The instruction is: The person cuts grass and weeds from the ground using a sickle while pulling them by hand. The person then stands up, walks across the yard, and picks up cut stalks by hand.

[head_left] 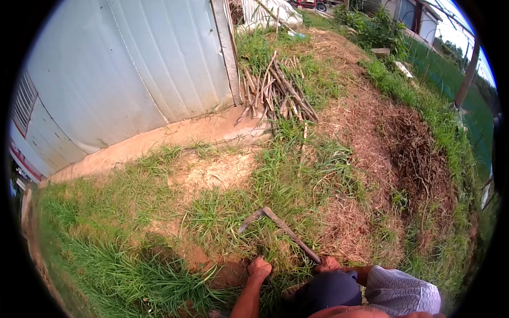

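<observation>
A sickle [290, 231] with a wooden handle and a curved blade reaches forward from my right hand [328, 264], which is wrapped round the handle's near end. Its blade [250, 220] points left, just over the grass. To the left, my left hand [259, 266] is closed low among the grass, beside a patch of bare brown soil [228, 273]. Whatever its fingers hold is hidden. A thick clump of long green grass [132, 275] grows left of that hand.
A pale metal wall [132, 63] rises at the upper left above a concrete ledge [154, 132]. Cut sticks [278, 90] lie piled by its corner. Dry straw [352, 222] and dark dead plants [419, 153] cover the right side. Green netting [456, 95] runs along the far right.
</observation>
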`<action>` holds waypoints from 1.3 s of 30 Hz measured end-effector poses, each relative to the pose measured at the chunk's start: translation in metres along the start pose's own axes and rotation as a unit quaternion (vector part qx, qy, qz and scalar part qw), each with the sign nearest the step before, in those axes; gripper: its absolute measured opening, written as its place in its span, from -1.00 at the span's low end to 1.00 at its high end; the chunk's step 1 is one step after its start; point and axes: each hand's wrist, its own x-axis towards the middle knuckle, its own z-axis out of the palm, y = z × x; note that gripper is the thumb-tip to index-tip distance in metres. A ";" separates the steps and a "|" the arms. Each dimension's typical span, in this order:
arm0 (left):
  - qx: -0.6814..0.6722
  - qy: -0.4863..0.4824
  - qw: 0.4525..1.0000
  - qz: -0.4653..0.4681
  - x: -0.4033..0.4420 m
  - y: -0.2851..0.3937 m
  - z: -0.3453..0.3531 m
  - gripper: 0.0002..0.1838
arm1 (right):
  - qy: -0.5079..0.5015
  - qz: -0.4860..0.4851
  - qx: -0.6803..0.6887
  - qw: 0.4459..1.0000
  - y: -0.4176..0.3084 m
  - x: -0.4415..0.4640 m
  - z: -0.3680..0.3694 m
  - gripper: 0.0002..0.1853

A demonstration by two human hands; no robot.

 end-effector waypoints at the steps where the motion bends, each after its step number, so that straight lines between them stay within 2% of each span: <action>1: -0.001 -0.001 1.000 0.001 0.000 0.000 0.001 -0.51 | 0.000 0.000 0.002 1.000 0.000 0.000 0.000 -0.64; 3: 0.005 0.032 0.999 0.013 0.001 -0.003 0.006 -0.53 | -0.002 -0.001 0.004 1.000 0.001 0.001 0.001 -0.65; 7: 0.009 0.036 0.999 0.027 0.007 -0.005 0.009 -0.54 | -0.005 -0.004 0.008 1.000 0.003 0.001 0.001 -0.67; 10: 0.010 0.038 0.999 0.000 0.007 -0.007 0.013 -0.55 | -0.006 -0.007 0.011 1.000 0.006 0.002 0.004 -0.68; 15: 0.001 0.053 0.998 0.031 -0.002 -0.003 0.006 -0.60 | -0.009 -0.034 0.053 0.998 0.003 -0.002 0.004 -0.68; 18: -0.017 0.034 0.999 0.035 -0.002 -0.001 0.001 -0.61 | 0.000 -0.029 -0.041 0.999 -0.022 -0.017 -0.023 -0.65; 20: 0.005 0.017 0.998 0.067 0.002 0.001 0.002 -0.62 | 0.038 -0.025 0.040 0.998 -0.013 -0.007 -0.010 -0.59; 21: 0.028 -0.041 0.997 0.053 0.005 0.004 0.000 -0.63 | 0.046 -0.049 0.054 0.996 -0.002 -0.001 -0.004 -0.64; 22: 0.037 -0.015 0.994 0.106 -0.004 0.006 0.006 -0.65 | -0.002 0.002 0.154 0.988 -0.011 -0.004 -0.011 -0.70; 23: 0.052 -0.056 0.986 0.146 -0.010 0.009 0.017 -0.70 | -0.040 0.062 0.248 0.966 -0.020 -0.007 -0.018 -0.76; 24: 0.063 -0.098 0.976 0.186 -0.017 0.014 0.026 -0.75 | -0.078 0.069 0.363 0.926 -0.002 0.004 -0.007 -0.77; 25: 0.071 -0.140 0.962 0.226 -0.024 0.019 0.036 -0.79 | -0.082 0.033 0.381 0.920 0.012 0.010 -0.006 -0.79; 26: 0.017 -0.140 0.944 0.298 -0.021 0.004 0.070 -0.82 | -0.083 0.085 0.414 0.903 0.001 0.003 -0.013 -0.80; 27: 0.025 -0.058 0.941 0.333 -0.049 0.010 0.074 -0.80 | -0.065 0.085 0.418 0.902 0.007 0.000 -0.009 -0.77; 28: 0.040 -0.148 0.929 0.338 -0.050 0.014 0.086 -0.75 | -0.077 0.064 0.384 0.918 0.011 -0.006 -0.008 -0.74; 30: 0.054 -0.254 0.912 0.318 -0.075 0.034 0.068 -0.72 | 0.009 0.003 0.430 0.903 0.012 -0.020 0.011 -0.73; 31: 0.048 -0.253 0.913 0.316 -0.078 0.036 0.062 -0.72 | 0.064 -0.006 0.438 0.897 0.015 -0.023 0.020 -0.74; 32: 0.008 -0.208 0.930 0.304 -0.076 0.034 0.056 -0.69 | 0.059 -0.006 0.434 0.899 0.009 -0.023 0.014 -0.74; 33: -0.028 -0.162 0.942 0.292 -0.076 0.035 0.039 -0.65 | 0.023 0.029 0.459 0.888 -0.005 -0.023 0.001 -0.74; 34: -0.001 -0.121 0.959 0.256 -0.070 0.038 0.020 -0.60 | -0.012 0.065 0.485 0.872 -0.018 -0.022 -0.012 -0.73; 35: -0.001 -0.115 0.971 0.209 -0.063 0.040 -0.006 -0.56 | -0.030 0.066 0.474 0.878 -0.030 -0.016 -0.022 -0.72; 36: 0.000 -0.084 0.982 0.171 -0.057 0.039 -0.029 -0.56 | -0.002 0.045 0.450 0.892 -0.053 -0.011 -0.029 -0.70; 37: 0.008 -0.059 0.986 0.154 -0.048 0.032 -0.048 -0.43 | 0.005 0.037 0.456 0.889 -0.076 -0.005 -0.037 -0.69; 38: -0.012 0.007 0.985 0.171 -0.030 0.017 -0.049 -0.45 | 0.013 0.003 0.459 0.888 -0.090 0.009 -0.040 -0.70; 39: 0.005 0.026 0.990 0.137 -0.038 0.021 -0.080 -0.44 | 0.021 -0.006 0.483 0.875 -0.113 0.018 -0.044 -0.72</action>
